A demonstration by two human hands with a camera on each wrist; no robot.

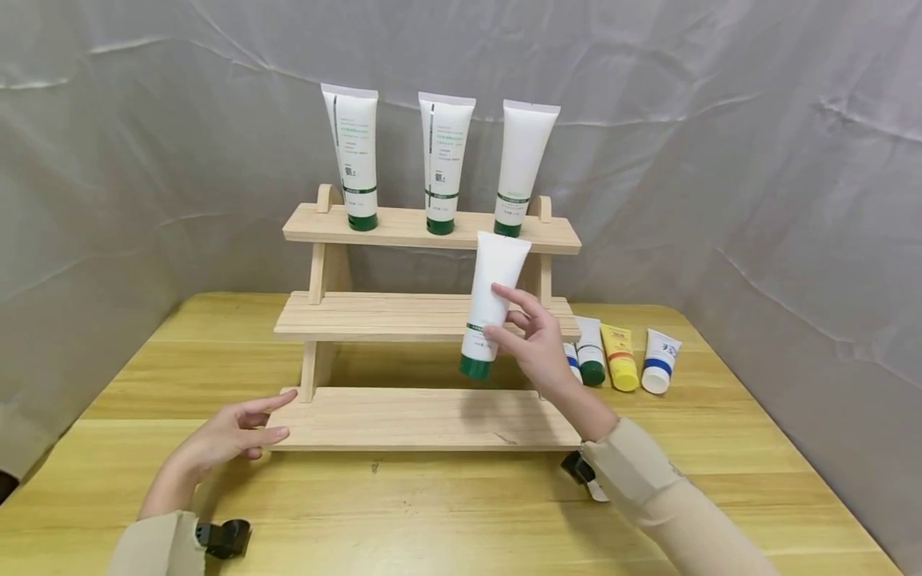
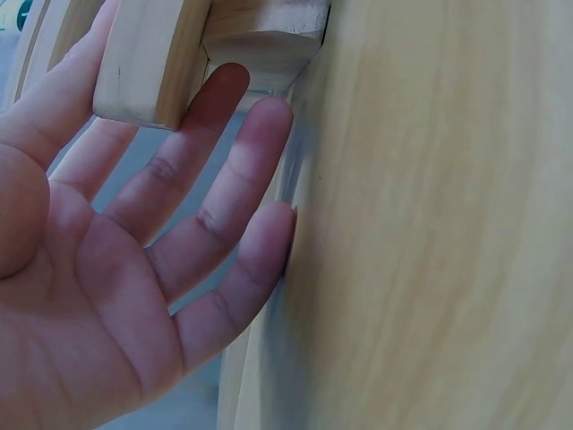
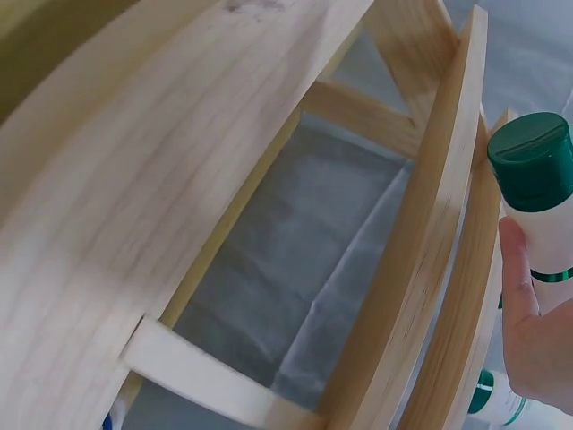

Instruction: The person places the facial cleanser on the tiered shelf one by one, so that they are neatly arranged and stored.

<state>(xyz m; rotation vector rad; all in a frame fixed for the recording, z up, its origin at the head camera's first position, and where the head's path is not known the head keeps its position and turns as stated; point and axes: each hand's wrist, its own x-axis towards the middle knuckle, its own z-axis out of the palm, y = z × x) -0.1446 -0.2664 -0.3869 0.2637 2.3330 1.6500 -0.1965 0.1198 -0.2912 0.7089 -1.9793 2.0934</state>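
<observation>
My right hand (image 1: 536, 340) pinches a white squeeze tube (image 1: 497, 272) between thumb and fingers, its green cap (image 3: 533, 166) downward. The tube is held in front of the middle shelf (image 1: 374, 314) of a three-tier wooden display rack, toward the right end. My left hand (image 1: 234, 432) is at the left end of the bottom shelf (image 1: 425, 416), fingers extended and touching the board end (image 2: 143, 72). On the top shelf (image 1: 392, 220), three similar tubes stand on their green caps: a left one (image 1: 356, 152), a middle one (image 1: 444, 160) and a right one (image 1: 526, 152).
Right of the rack, several tubes lie on the wooden table (image 1: 720, 464): a yellow tube (image 1: 619, 356), a white tube with a blue band (image 1: 660, 360), a green-capped tube (image 1: 591, 352) and one partly hidden. A grey cloth (image 1: 216, 160) hangs behind.
</observation>
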